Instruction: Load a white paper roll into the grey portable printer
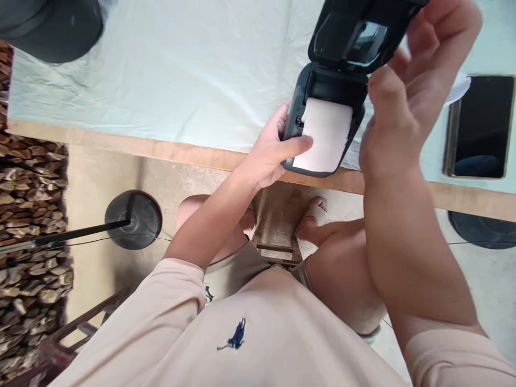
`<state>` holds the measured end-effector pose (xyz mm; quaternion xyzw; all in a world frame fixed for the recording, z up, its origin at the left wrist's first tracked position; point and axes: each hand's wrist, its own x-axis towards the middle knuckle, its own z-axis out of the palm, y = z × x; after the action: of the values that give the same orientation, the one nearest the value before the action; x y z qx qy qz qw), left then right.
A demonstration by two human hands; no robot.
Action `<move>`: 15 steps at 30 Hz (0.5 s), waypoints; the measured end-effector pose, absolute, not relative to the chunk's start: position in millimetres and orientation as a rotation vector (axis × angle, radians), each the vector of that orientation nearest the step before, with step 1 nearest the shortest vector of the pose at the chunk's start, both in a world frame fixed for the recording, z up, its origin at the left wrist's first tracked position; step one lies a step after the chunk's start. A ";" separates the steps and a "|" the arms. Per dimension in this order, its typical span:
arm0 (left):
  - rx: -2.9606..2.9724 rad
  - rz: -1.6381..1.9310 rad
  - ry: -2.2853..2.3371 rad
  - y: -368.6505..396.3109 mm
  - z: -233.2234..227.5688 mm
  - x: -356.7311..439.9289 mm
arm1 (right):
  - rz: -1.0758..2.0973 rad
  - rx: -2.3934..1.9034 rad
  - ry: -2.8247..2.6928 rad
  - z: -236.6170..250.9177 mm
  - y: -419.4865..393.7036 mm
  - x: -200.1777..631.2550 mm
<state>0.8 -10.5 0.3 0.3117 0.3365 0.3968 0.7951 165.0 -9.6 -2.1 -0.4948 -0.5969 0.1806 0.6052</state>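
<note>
Over the near edge of the worktop (121,141), the head view looks straight down at a small dark label printer (322,91) held up in both hands. Its lid (355,32) is flipped open and tilted back, and you can see a white paper roll (326,134) sitting in the compartment, with the paper running down toward the front lip. Left hand (270,150) has its grip wrapped around the printer's left side, thumb lying across the front and touching the paper's lower left corner. Right hand (407,91) is up at the right side of the printer, fingers curled loosely against the lid's edge, thumb just beside the body, so it's closed on the lid as far as I can tell. A pale cloth (181,64) covers the worktop, and a phone (479,126) lies face up off to the right, well apart from the printer. Below, you get the person's beige shirt (250,333), bare knees and a sandalled foot (314,215) on the floor.
</note>
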 end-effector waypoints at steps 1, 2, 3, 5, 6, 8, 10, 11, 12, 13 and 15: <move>0.646 0.842 0.739 -11.1 0.4 0.4 | 0.497 -1.110 -1.343 -4.0 -5.3 166.5; 0.632 0.839 0.743 -11.5 -0.1 -0.1 | 0.561 -1.101 -1.292 -4.6 -2.2 167.6; 0.634 0.846 0.732 -11.8 -1.1 -0.8 | 0.608 -1.120 -1.225 -3.9 -0.4 168.4; 0.667 0.876 0.656 -11.5 -3.7 -2.0 | 0.667 -1.187 -1.094 0.0 -0.2 168.9; 0.680 0.883 0.595 -11.2 -4.7 -2.3 | 0.691 -1.208 -1.053 2.0 -1.2 168.6; 0.654 0.907 0.488 -10.4 -4.9 -2.1 | 0.755 -1.215 -1.063 4.4 -4.3 166.3; 0.593 0.939 0.441 -10.1 -2.6 -1.0 | 0.825 -1.192 -1.167 4.4 -8.0 161.5; 0.567 0.950 0.440 -10.2 -1.1 -0.3 | 0.881 -1.173 -1.232 4.0 -10.1 158.3; 0.550 0.958 0.447 -10.3 0.2 0.4 | 0.944 -1.154 -1.291 3.7 -12.2 154.8; 0.544 0.960 0.460 -10.4 1.1 0.9 | 1.002 -1.140 -1.332 3.8 -14.3 151.3; 0.556 0.955 0.504 -10.2 1.0 1.4 | 1.107 -1.132 -1.348 5.3 -18.1 145.0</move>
<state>1.4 -10.2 1.0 0.2610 0.2367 0.4488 0.8212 145.0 -18.1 5.3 -0.4694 -0.5591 0.4589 0.5065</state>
